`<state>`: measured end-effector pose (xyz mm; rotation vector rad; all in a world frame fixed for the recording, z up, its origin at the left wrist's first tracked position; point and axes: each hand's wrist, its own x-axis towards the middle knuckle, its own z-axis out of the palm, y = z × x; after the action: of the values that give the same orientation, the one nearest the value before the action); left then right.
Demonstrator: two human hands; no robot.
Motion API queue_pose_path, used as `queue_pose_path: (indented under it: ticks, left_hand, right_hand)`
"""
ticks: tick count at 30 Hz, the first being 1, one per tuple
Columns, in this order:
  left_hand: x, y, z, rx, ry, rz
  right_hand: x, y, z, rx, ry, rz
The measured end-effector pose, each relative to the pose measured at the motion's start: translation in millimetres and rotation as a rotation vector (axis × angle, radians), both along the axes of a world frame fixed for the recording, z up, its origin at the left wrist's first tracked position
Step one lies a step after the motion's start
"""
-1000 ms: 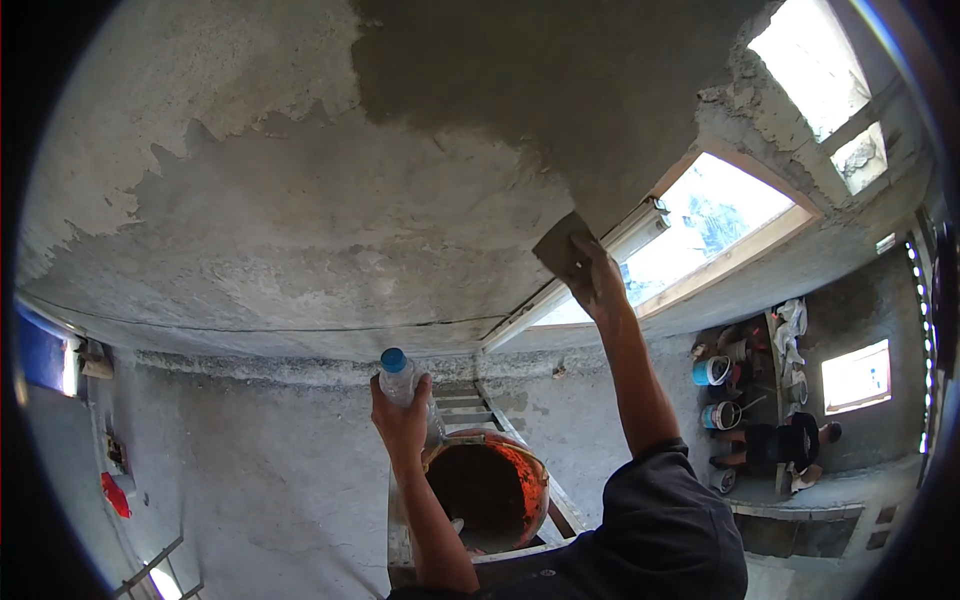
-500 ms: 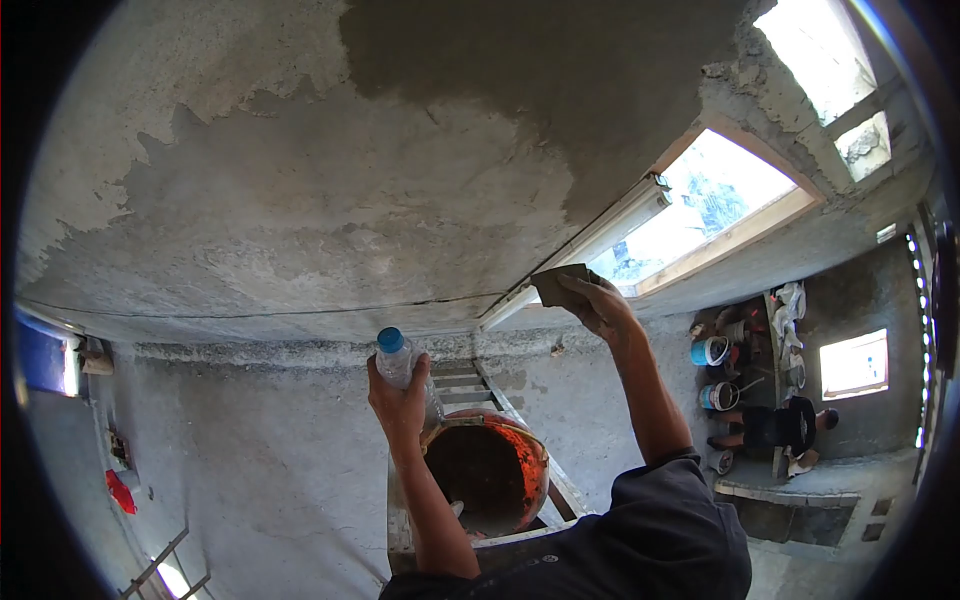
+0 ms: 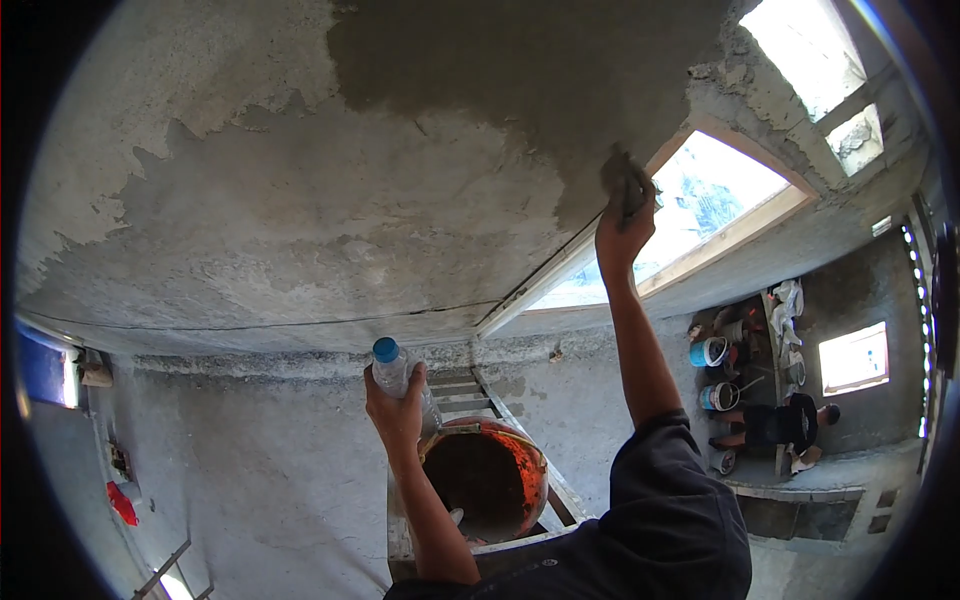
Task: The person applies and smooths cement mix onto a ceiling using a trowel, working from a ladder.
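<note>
My left hand [image 3: 396, 402] is wrapped round a clear plastic bottle [image 3: 393, 372] with a blue cap, held upright over the rim of an orange bucket [image 3: 537, 470]. Dark material lies inside that bucket, which stands among the bars of a ladder-like frame [image 3: 465, 392]. Up by the window corner, my right hand [image 3: 626, 226] grips a flat grey pad [image 3: 622, 182], blurred at its upper edge. The pad overlaps the lower edge of the dark, damp-looking patch [image 3: 520, 60] on the plastered wall [image 3: 330, 210].
A wood-framed window [image 3: 700, 205] sits right beside my right hand, with a pale strip [image 3: 540, 283] along its side. Far right, a person [image 3: 790, 425] in dark clothes is near several buckets [image 3: 712, 352]. A red item [image 3: 122, 504] shows at far left.
My right hand has moved up with the pad, from below the window's corner to the edge of the dark patch. My left hand and the bottle have barely shifted.
</note>
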<state>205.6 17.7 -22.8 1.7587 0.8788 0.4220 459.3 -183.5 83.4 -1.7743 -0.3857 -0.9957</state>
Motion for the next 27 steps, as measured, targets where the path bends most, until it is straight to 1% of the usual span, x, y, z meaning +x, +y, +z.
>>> queue_pose_path:
  ticks: [1,3,4,6,8,9,11,12,14,15,17,20,21,23,24,26,27]
  left_hand:
    - [0.2,0.2,-0.8,0.002,0.001,0.001]
    - [-0.3,0.9,-2.8,-0.019,0.007,-0.003]
    - [0.6,1.6,-2.3,-0.014,0.006,-0.003]
    - [0.2,0.4,-0.4,0.026,0.028,0.034]
    - [-0.9,1.8,2.0,0.015,0.031,0.023]
    - [-0.8,2.6,2.8,0.002,0.032,0.015]
    - [-1.4,3.5,2.7,0.002,0.013,0.021]
    - [-1.7,4.0,2.1,0.003,0.001,0.026]
    - [-1.0,5.0,-0.7,0.008,0.005,0.029]
    - [-2.5,4.6,-1.9,0.015,0.008,0.017]
    - [-3.3,3.6,-2.4,-0.007,0.012,0.022]
    - [-1.7,2.8,-1.9,-0.018,0.014,0.020]
    - [-1.6,2.2,-1.8,-0.007,0.021,0.020]
    - [-1.9,2.1,1.7,-0.001,0.014,0.023]
    - [-1.3,2.2,2.7,0.001,0.013,0.028]
    - [-2.9,2.0,0.0,0.002,0.004,0.026]
    - [-2.4,3.2,-0.9,0.008,-0.006,0.022]
  right_hand:
    - [13.6,2.2,1.3,0.002,0.001,0.001]
    - [41.9,4.2,-4.1,-0.265,-0.414,-0.091]
    - [54.1,7.9,-12.6,-0.260,-0.414,-0.093]
    - [72.2,16.6,-45.0,-0.395,-0.285,-0.005]
    - [77.9,22.7,-88.9,-0.589,-0.238,0.076]
    - [68.5,26.1,-91.1,-0.589,-0.244,0.078]
    - [48.3,31.2,-94.5,-0.726,-0.234,0.321]
    - [51.3,31.6,-92.4,-0.726,-0.240,0.331]
    - [53.9,24.1,-86.6,-0.515,-0.354,0.254]
    - [56.7,18.5,-78.9,-0.514,-0.345,0.260]
    - [64.0,16.6,-39.1,-0.365,-0.412,0.054]
    - [89.8,13.2,-37.9,-0.434,-0.347,0.036]
    - [93.4,11.2,-48.5,-0.435,-0.352,0.033]
    - [99.2,10.4,-82.4,-0.641,-0.420,0.056]
    - [93.8,8.1,-92.2,-0.639,-0.428,0.057]
    - [69.8,-1.5,-108.8,-0.728,-0.279,0.310]
    - [66.3,-3.5,-110.6,-0.726,-0.282,0.311]
